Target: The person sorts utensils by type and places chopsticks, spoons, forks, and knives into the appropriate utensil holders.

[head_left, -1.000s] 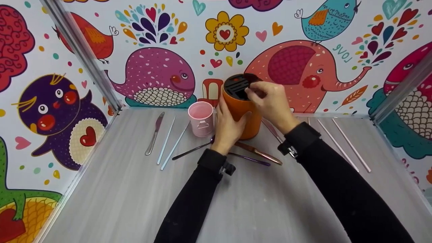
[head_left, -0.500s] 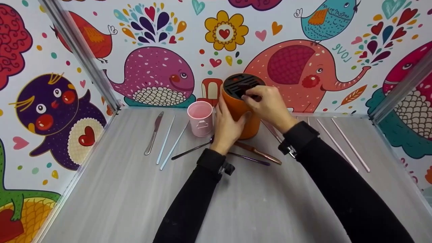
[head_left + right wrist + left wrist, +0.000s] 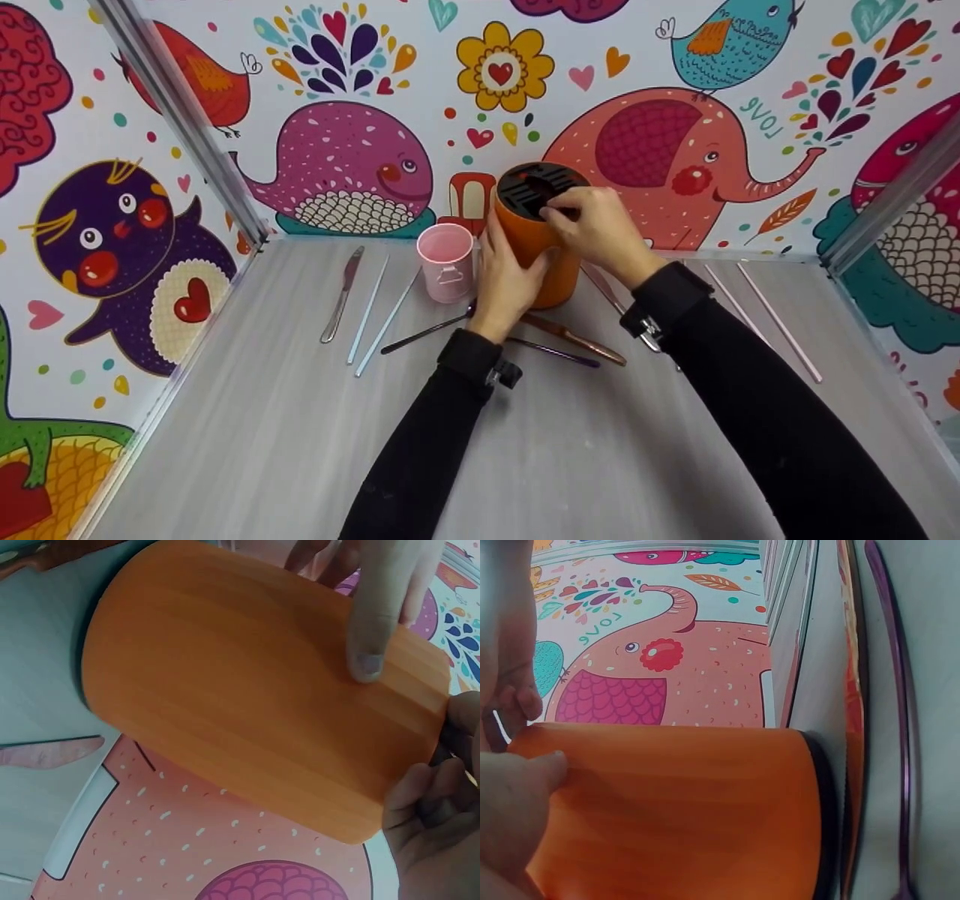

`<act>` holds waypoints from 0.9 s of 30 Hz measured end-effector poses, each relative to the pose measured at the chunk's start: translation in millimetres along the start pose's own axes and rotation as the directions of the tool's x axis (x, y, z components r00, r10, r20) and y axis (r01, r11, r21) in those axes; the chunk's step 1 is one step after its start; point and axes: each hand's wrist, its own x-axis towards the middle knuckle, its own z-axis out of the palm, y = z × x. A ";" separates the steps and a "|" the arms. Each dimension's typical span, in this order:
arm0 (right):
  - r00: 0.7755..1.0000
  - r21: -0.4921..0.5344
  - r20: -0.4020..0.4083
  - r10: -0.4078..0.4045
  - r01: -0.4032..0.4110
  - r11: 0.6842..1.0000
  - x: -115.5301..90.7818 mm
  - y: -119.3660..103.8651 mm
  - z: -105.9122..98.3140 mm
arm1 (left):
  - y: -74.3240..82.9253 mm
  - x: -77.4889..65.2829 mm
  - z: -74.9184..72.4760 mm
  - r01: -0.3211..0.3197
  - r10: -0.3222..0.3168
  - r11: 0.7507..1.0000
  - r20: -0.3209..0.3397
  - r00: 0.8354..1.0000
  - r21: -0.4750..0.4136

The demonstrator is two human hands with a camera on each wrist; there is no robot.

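Note:
An orange cylindrical knife block (image 3: 561,277) with a black slotted top stands upright near the back wall. My left hand (image 3: 511,289) grips its side, thumb toward the front; in the right wrist view the left thumb (image 3: 369,645) presses on the orange wall. At the top rim, my right hand (image 3: 606,234) pinches a dark, glossy reddish thing (image 3: 537,187) lying over the slots. Fingers hide much of that thing, so its kind is unclear. A copper-coloured knife (image 3: 581,345) and a purple-handled utensil (image 3: 559,353) lie at the block's foot.
Left of the block stands a pink cup (image 3: 447,262). Farther left lie a silver knife (image 3: 343,296) and pale blue sticks (image 3: 369,309); a dark utensil (image 3: 424,334) lies in front. To the right are another knife (image 3: 604,289) and pale pink sticks (image 3: 780,322). Patterned walls enclose the table.
The dark glossy thing in my right hand has shifted from the top's right side toward its middle, with the fingers moving slightly. My left hand and the knife block have stayed put.

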 end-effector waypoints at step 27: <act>0.998 0.000 0.049 -0.027 0.027 1.000 -7.0 6.0 -21.3 | 1.7 -2.3 -1.1 0.020 -0.020 1.000 0.005 1.000 0.002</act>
